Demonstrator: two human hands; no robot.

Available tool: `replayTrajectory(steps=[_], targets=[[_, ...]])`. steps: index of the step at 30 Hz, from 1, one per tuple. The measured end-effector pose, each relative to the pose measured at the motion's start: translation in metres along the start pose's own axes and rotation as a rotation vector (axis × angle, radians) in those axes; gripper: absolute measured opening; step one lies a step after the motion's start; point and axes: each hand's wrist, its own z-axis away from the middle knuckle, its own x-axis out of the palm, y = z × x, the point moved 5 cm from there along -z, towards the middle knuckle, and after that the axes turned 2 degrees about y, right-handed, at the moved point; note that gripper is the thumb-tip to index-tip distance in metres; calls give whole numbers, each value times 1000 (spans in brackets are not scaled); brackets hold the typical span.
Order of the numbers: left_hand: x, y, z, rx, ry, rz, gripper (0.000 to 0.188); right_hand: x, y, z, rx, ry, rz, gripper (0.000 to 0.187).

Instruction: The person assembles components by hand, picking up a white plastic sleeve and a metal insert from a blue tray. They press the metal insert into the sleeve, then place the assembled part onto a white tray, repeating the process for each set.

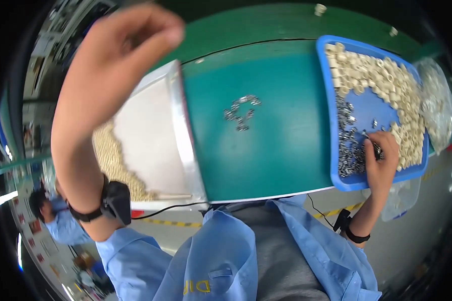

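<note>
**Right hand [385, 159] Among Dark Metal Pieces [350, 153] at a Green Table [266, 160]**

A worker in a light-blue jacket [216, 256] raises the left hand [114, 57] close to the camera, above a white tray [150, 125]; its fingers curl in toward the thumb, too blurred to tell whether they hold anything; the right hand reaches down into a blue tray [370, 106], thumb and fingers a little apart around some of the dark metal pieces, though whether they grip any cannot be told; these pieces fill the tray's near left part, while cream rings [412, 118] line its right side and far end; tiny cream pieces [113, 155] lie along the white tray's left side; between the trays, a loose cluster of shiny metal parts [241, 124] rests on the table; a clear plastic bag [436, 108] sits beyond the blue tray's right edge; in the left background, another person [68, 227] appears in blue.
</note>
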Motion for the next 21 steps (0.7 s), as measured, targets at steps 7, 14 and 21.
replayTrajectory(steps=[7,14,21], targets=[[-35,-106,244,-550,231,-329,12,6,1,4,-36,102,-3,11],[11,-139,317,-571,227,-652,12,8,12,13,234,33,-77,20],[21,-160,315,-625,195,-732,12,7,-5,15,114,11,-57,26]])
